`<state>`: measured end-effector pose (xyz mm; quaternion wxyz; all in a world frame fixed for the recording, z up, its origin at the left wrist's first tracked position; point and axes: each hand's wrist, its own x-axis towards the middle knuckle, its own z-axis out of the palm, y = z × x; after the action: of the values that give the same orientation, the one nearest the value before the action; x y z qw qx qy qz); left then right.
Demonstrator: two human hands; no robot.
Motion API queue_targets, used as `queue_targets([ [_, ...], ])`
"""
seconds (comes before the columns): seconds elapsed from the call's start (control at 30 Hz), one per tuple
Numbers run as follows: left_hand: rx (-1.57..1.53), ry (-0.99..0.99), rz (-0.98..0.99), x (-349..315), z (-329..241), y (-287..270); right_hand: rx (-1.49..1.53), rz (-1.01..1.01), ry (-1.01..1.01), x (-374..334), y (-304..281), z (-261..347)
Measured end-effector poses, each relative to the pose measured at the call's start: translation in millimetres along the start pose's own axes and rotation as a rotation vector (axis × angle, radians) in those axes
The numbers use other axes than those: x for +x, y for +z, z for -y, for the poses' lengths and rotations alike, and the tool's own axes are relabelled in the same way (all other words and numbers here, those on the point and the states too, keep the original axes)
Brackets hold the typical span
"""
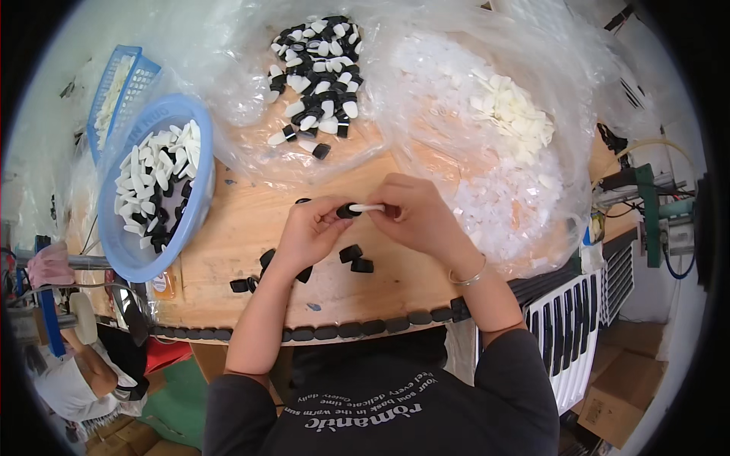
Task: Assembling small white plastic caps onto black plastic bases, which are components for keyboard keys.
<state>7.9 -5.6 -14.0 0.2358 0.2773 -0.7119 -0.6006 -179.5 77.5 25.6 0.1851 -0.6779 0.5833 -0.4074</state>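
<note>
Your left hand (pixel 313 230) is pinching a small black piece (pixel 347 212) between thumb and fingers. Your right hand (pixel 420 214) is pinching the slim white piece (pixel 371 207). Its tip meets the black piece at clock center, above the wooden table (pixel 220 254); can't tell if it's inserted or just against it.

From your hands: two loose black blocks (pixel 362 266) just below at 6 o'clock, more black blocks (pixel 239 286) around your left forearm at 8. Mixed black-and-white pile (pixel 323 68) on plastic at 12. Blue basin (pixel 204 201) of white and black pieces at 9 to 10. Cream pieces (pixel 513 118) at 2, translucent bits (pixel 506 213) at 3.
</note>
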Motion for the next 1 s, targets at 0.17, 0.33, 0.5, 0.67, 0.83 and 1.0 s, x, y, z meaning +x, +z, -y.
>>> queue_targets([
  [0.17, 0.073, 0.067, 0.059, -0.5, 0.6, 0.6, 0.058, 0.009, 0.022, -9.2, 18.2, -0.6],
  [0.33, 0.13, 0.127, 0.012, 0.5, 5.5, -2.4, 0.218, 0.069, 0.131, -9.2, 23.8, -2.6],
  [0.5, 0.067, 0.144, -0.079, -1.1, 0.5, 5.7, 0.513, 0.051, 0.254, -11.1, 32.5, -17.9],
  [0.67, -0.011, 0.244, -0.416, -4.1, -5.6, 17.4, 0.918, 0.025, 0.467, -7.4, 36.4, -20.2],
  [0.83, 0.003, 0.242, -0.344, -6.2, -1.8, 12.8, 0.911, -0.021, 0.344, -8.2, 41.4, -13.5],
  [1.0, -0.003, 0.267, -0.335, -3.1, 0.7, 11.8, 0.859, -0.05, 0.265, -8.5, 45.2, -9.3],
])
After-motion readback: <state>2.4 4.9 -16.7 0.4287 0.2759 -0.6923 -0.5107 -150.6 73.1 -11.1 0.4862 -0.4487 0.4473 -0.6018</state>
